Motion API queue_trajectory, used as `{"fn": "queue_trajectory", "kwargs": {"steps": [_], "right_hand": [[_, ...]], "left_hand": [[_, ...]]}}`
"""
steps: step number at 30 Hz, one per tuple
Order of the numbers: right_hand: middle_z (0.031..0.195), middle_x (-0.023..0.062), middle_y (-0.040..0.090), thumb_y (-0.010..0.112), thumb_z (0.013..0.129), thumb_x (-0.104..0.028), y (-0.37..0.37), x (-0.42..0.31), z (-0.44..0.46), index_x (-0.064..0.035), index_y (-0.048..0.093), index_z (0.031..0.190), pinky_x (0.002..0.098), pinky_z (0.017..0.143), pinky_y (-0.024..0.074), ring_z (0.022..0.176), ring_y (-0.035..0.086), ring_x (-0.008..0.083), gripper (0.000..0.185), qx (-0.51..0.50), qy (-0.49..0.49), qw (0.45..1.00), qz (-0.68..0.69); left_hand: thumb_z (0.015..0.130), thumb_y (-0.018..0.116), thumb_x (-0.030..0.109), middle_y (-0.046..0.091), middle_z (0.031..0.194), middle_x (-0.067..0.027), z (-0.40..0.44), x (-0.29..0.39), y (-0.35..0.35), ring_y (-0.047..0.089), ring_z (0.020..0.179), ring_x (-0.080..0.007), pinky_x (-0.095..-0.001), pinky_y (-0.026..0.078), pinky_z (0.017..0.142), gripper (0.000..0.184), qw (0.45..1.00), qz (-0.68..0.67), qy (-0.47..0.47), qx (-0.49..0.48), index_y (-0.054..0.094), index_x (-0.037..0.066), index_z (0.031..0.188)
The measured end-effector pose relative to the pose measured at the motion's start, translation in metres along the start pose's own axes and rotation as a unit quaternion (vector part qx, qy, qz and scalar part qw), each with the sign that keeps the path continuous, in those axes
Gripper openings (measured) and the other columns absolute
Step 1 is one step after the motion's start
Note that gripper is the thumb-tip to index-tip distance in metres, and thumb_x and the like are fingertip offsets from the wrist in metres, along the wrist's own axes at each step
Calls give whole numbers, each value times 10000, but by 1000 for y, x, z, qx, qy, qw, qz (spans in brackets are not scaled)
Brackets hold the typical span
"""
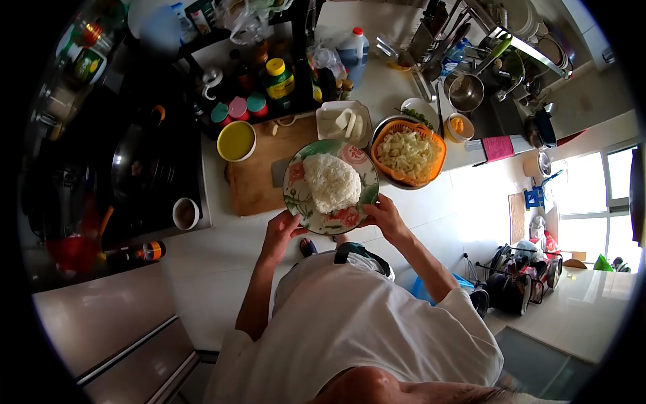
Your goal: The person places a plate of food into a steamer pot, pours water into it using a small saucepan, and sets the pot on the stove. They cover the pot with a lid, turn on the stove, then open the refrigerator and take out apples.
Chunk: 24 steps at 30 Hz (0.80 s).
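Between my hands is a round plate (296,192) with a green rim and pink flower pattern, bearing a mound of white rice (333,182). My left hand (279,234) grips its near left edge. On the near right edge, my right hand (385,217) has its fingers under the rim. Beneath and left of the plate lies a wooden cutting board (252,185), with part of a knife blade (278,172) showing. Close by on the right, an orange basket (441,158) holds chopped pale vegetables (406,155).
A yellow-filled bowl (236,141) and a white container (360,111) stand behind the plate. On the left, a pan (128,161) sits on the black stove, near a small cup (186,213). A steel pot (465,92) is by the sink. Jars (278,81) line the back.
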State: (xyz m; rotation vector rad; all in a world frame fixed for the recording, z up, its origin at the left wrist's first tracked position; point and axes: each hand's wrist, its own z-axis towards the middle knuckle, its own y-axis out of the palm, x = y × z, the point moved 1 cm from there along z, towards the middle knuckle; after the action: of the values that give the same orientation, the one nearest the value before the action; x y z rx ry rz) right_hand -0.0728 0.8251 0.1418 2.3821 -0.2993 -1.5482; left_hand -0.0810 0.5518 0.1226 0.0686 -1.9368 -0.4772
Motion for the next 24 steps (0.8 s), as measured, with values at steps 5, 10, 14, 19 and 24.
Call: {"fn": "queue_trajectory", "kwargs": {"steps": [5,10,14,19,24], "right_hand": [[1039,140,619,513,881,-65,28,39,-28,39,484,1171,355,726,565,881,635,218,309,0,-9,1000,-28],[1018,110,622,508,888,-83,50,49,-59,22,497,1171,326,692,562,851,627,190,303,13,-21,999,-40],[983,89,620,513,886,-109,53,52,-72,13,506,1153,286,610,552,825,617,162,293,16,-26,996,-85],[877,104,632,485,879,-117,48,49,-78,25,510,1079,242,440,506,642,635,158,246,8,-63,993,-100],[780,99,625,475,875,-125,20,35,-94,8,509,1036,226,372,446,535,610,147,211,-4,-52,995,-87]], "left_hand": [[859,594,126,625,928,-72,-39,-14,-21,613,839,-151,-326,547,743,205,997,17,-3,71,602,-30,992],[795,586,70,635,921,-70,-65,-20,-23,615,815,-141,-311,541,717,246,995,-4,-6,97,605,-48,1009],[791,593,90,629,923,-36,-80,-18,-23,609,794,-120,-279,522,677,262,995,14,0,99,606,-18,1029],[782,591,91,622,922,-37,-84,-16,-13,593,776,-105,-263,500,633,270,995,15,14,96,605,-13,1031],[771,595,108,617,934,-45,-81,-17,18,589,774,-111,-270,506,637,298,995,47,24,90,598,-27,1037]]}}
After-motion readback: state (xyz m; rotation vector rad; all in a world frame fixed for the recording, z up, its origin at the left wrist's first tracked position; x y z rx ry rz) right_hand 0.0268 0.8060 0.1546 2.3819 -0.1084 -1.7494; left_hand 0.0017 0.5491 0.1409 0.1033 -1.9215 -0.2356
